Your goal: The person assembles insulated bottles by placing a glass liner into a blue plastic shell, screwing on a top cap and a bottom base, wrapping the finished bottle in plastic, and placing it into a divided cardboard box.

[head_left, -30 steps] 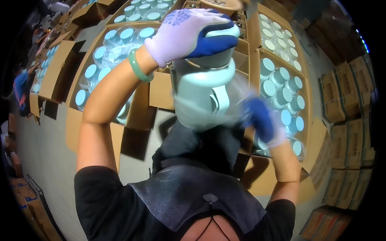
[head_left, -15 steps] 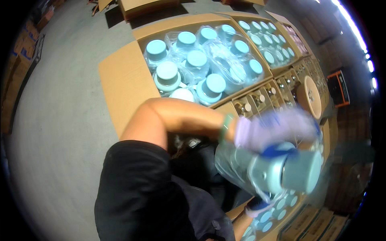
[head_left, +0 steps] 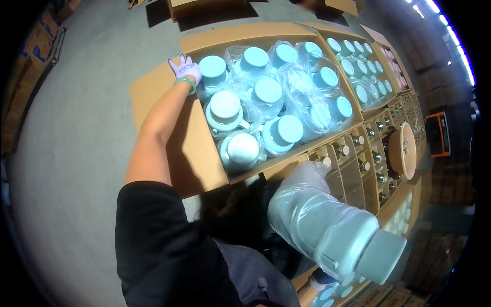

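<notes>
My left hand [head_left: 185, 69], in a pale purple glove, reaches out to the far left with fingers spread. It is at the edge of an open carton [head_left: 212, 153], beside a light blue jug [head_left: 213, 69]. It holds nothing. My right hand [head_left: 322, 279], gloved in purple and dark blue, supports a large light teal thermos jug [head_left: 327, 230] from beneath. Most of its fingers are hidden behind the jug. The jug lies tilted, lid [head_left: 381, 256] toward the lower right, with a clear plastic bag [head_left: 302, 194] around its body.
Several bagged light blue jugs stand in the carton. To the right, a divided carton [head_left: 353, 179] holds bottles with metallic caps, and a round tan bowl [head_left: 402, 151] rests on it. Another carton of blue-lidded bottles [head_left: 360, 66] stands beyond. More blue lids [head_left: 327, 292] show below my right hand.
My left hand has moved from above the held jug to the far left edge of the carton. The held jug has shifted slightly downward, and its plastic bag is now in fuller view.
</notes>
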`<state>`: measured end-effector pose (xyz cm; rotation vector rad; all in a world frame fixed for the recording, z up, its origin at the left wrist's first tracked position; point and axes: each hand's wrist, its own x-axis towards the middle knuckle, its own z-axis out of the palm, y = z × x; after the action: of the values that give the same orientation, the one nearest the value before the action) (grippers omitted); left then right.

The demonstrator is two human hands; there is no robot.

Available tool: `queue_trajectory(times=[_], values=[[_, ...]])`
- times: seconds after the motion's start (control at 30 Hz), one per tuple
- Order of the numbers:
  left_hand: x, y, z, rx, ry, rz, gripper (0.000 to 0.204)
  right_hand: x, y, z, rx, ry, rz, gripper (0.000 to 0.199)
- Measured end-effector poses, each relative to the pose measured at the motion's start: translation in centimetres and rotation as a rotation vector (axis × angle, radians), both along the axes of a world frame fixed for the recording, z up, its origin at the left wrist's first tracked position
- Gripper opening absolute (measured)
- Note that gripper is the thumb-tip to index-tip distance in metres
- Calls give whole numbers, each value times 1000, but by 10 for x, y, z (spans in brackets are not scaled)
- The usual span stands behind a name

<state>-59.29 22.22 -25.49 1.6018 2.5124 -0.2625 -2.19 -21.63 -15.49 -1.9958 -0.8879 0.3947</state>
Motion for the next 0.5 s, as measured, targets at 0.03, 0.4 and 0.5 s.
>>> queue_trajectory(times=[0.03, 0.4, 0.5], values=[[2, -3, 18, 46, -117, 23, 45, 0, 4, 3, 15, -8, 11, 52], [-152, 5, 231, 802, -1657, -242, 22, -32, 169, 86, 667, 112, 469, 45], [-153, -10, 346, 1231, -1894, -268, 26, -74, 244, 107, 640, -549, 459, 58]])
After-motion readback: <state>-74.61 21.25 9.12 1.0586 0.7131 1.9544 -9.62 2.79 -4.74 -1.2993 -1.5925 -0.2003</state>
